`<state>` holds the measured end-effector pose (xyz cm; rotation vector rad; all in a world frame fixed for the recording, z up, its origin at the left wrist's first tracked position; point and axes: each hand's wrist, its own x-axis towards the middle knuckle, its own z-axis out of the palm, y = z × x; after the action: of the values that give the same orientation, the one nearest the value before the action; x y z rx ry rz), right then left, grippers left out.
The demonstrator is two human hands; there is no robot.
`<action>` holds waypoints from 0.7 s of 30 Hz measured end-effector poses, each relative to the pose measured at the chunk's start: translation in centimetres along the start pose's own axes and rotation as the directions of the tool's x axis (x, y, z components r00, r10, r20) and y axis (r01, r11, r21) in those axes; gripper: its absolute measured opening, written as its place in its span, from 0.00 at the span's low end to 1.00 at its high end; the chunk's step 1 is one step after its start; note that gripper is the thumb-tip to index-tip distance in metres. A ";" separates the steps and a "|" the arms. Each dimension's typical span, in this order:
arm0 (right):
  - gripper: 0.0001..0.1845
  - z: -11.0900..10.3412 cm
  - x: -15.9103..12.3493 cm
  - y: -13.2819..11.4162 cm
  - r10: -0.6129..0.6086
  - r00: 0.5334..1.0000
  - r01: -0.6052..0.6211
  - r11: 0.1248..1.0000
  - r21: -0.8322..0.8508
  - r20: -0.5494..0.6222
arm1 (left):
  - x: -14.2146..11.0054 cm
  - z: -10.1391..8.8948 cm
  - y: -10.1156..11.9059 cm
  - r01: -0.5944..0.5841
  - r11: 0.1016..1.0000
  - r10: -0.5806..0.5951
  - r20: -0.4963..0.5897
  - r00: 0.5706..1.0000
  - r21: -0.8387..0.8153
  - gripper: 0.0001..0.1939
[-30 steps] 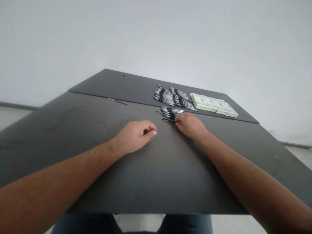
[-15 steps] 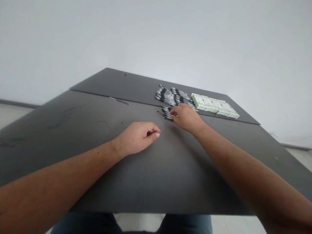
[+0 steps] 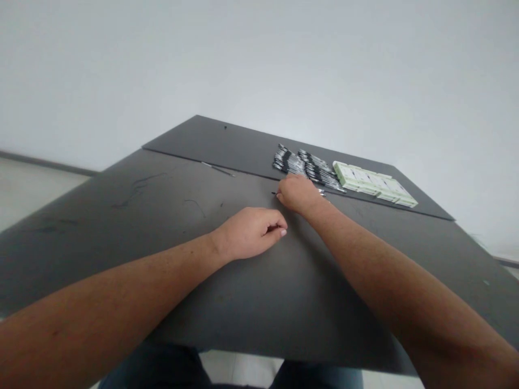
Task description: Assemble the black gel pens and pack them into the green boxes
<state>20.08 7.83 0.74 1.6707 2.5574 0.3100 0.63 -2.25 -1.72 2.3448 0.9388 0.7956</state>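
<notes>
**Right hand (image 3: 298,194) curled over a small bunch of pens (image 3: 322,191), left hand (image 3: 251,233) loosely closed just beside it.**

Whether the right fingers grip the pens cannot be told; the left holds nothing visible. Past the right hand, beyond a panel seam (image 3: 251,177), lie two piles of black-and-silver pens (image 3: 308,166) and a pale green pack (image 3: 375,183), its labels unreadable. Dark tabletop (image 3: 121,227) runs wide left of the hands.

Single head-worn camera, looking forward and down from above person's own lap. Left forearm (image 3: 121,275) enters from lower left, right forearm (image 3: 385,259) from lower right; left hand (image 3: 249,233) and right hand (image 3: 299,194) near frame centre, close. Counter (image 3: 121,227) fills lower half; white wall (image 3: 259,65) fills upper half, farther off.
</notes>
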 end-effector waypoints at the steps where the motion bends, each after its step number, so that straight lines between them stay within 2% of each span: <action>1: 0.15 -0.1 -0.4 -0.3 -0.023 1.000 0.023 1.000 0.017 0.012 | 0.0 0.0 0.0 -0.006 1.000 0.006 -0.002 1.000 0.007 0.09; 8: 0.12 -0.8 -6.0 -1.3 -0.180 0.982 0.168 0.972 0.163 0.058 | 0.2 -0.6 0.1 -0.056 0.998 0.059 -0.073 0.996 0.040 0.10; 16: 0.10 -0.7 -11.1 -1.3 -0.180 0.984 0.171 0.957 0.233 0.016 | 0.1 -1.2 -0.2 0.009 1.000 -0.007 -0.113 0.994 0.017 0.13; 19: 0.11 -1.7 -12.5 -0.1 -0.165 0.986 0.169 0.952 0.256 -0.038 | 0.1 -1.2 -0.4 0.010 0.999 -0.004 -0.118 0.993 0.048 0.13; 21: 0.11 -2.7 -13.4 2.0 -0.088 0.992 0.107 0.960 0.258 -0.086 | 0.0 -1.2 -0.5 0.011 0.998 -0.004 -0.130 0.992 0.056 0.14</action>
<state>26.82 -3.95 3.10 1.6291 2.8308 0.0256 -0.40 -1.62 -1.13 2.3597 1.0358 0.9392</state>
